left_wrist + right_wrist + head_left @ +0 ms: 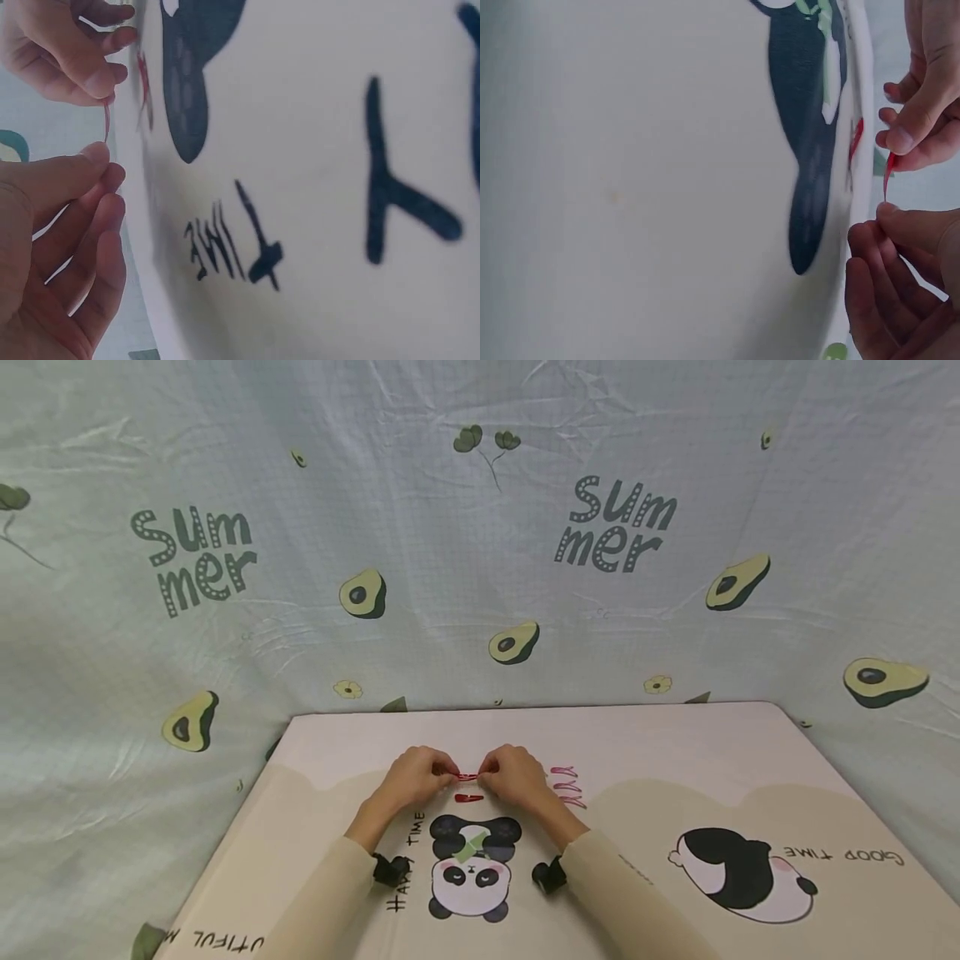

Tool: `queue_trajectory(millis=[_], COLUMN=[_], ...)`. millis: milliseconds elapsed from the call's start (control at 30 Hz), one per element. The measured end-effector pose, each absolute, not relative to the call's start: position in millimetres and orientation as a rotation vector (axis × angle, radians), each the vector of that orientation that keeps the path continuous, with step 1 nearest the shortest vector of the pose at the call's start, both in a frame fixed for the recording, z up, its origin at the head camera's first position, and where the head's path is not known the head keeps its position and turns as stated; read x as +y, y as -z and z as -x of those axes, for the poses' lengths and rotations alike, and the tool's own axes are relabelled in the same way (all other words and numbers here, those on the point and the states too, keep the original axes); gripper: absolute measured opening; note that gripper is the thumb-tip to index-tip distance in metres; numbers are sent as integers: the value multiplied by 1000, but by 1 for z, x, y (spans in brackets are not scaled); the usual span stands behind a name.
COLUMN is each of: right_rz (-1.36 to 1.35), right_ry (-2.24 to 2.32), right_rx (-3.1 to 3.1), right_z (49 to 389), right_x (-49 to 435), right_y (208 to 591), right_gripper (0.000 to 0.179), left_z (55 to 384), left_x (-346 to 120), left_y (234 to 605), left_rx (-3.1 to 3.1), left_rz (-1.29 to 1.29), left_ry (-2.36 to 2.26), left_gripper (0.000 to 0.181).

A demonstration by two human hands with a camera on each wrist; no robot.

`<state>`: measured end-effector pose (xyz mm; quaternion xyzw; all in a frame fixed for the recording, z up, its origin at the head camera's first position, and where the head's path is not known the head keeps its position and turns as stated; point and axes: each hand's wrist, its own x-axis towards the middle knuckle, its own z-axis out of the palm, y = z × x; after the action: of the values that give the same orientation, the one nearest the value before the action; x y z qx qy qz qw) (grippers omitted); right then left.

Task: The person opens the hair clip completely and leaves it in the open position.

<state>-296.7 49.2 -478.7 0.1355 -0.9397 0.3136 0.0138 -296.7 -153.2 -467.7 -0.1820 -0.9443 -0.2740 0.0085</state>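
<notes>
A slim red hair snap clip (467, 777) spans the gap between both hands, raised above the table in the wrist views. My left hand (418, 774) pinches one end between thumb and index finger. At the other end, the thumb and fingertip of my right hand (516, 777) pinch the clip (887, 176). Just nearer to me, a second red snap clip (468, 797) lies on the tablecloth. Right of the right hand lie several pinkish-red clips (567, 786) in a column, partly covered by that hand.
A pale tablecloth (337, 860) with printed pandas and lettering covers the table. Behind it hangs a curtain (450, 527) with avocado prints. Black wrist cameras (550, 876) sit on both wrists.
</notes>
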Motion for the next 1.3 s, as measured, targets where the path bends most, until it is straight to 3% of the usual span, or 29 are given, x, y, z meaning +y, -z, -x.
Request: queue_trajectory(millis=[767,1300], right_rz=[-475,-543], right_ry=[-808,-723], right_rx=[-2648,-2508], right_z=[251,217], right_x=[83,118], right_y=[426,411], right_gripper=[8,9], left_z=[259,235], left_x=[-121,-97], left_y=[436,425], left_rx=[-2532,-2315], left_rz=[660,817], left_ry=[1070,1168], left_gripper=[15,20])
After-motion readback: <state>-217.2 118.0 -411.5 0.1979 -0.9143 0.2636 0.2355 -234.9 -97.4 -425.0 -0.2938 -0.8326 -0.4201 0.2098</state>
